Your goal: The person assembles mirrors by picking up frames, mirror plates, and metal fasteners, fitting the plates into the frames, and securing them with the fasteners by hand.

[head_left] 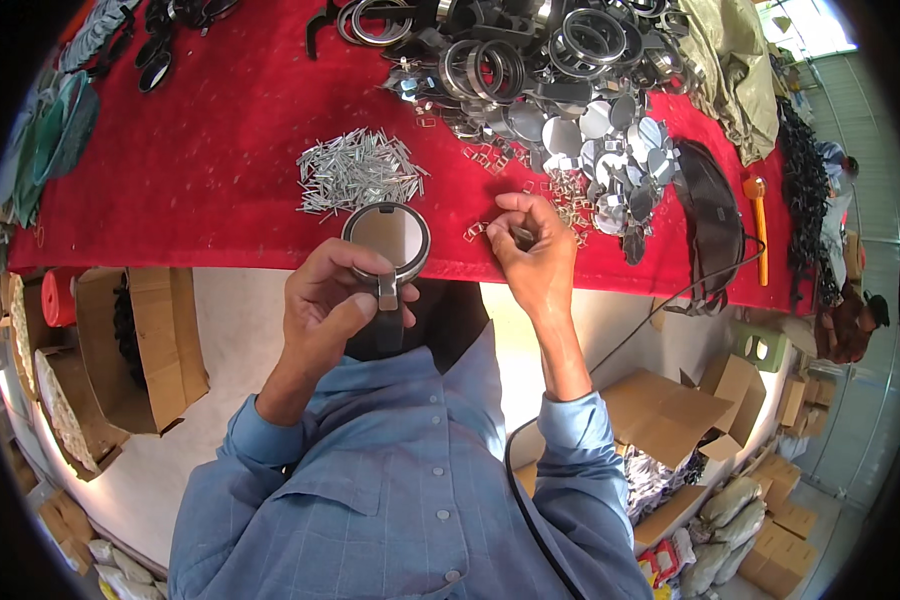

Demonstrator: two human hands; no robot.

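My left hand is closed round the lower end of a round, black-rimmed mirror-like piece with a short metal-and-black bracket. It is held up at the table's near edge. To its right, my right hand is raised over the cloth with fingers curled and thumb pressed in; whatever small thing they may hold is hard to make out. Small copper-coloured wire clips lie by these fingers. Behind the round piece is a heap of thin silvery pins.
A red cloth covers the table. Black rings and shiny discs are piled at the back right. A dark pouch and an orange-handled hammer lie right. Cardboard boxes stand below; a black cable hangs across.
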